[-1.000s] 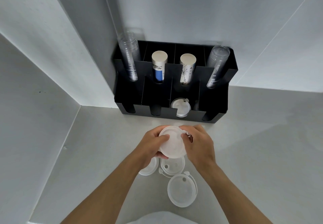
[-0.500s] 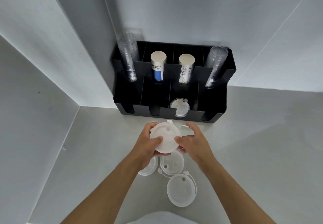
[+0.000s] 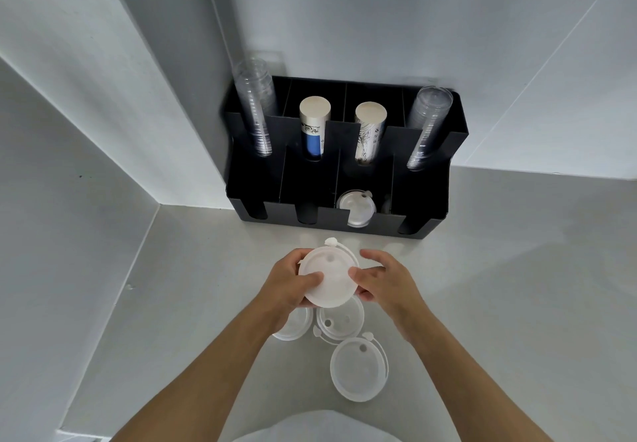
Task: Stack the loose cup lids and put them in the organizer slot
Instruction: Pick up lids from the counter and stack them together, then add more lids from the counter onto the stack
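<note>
The pale bench [image 3: 482, 303] carries a black organizer [image 3: 427, 200] at 12 o'clock against the wall; its back slots hold a tall stack of clear cups [image 3: 255, 107] at the left, another clear stack [image 3: 427, 124] at the right and two paper-cup stacks [image 3: 314, 124] between, and one front slot holds a white lid [image 3: 355, 209]. Both hands meet at the centre: the left hand [image 3: 286, 286] curls around the 9 o'clock edge of a held lid stack [image 3: 327, 278], thumb on top, and the right hand [image 3: 389, 283] pinches its 3 o'clock edge, upper fingers spread loose. Three loose lids [image 3: 358, 369] lie on the bench toward 6 o'clock, partly beneath the hands
</note>
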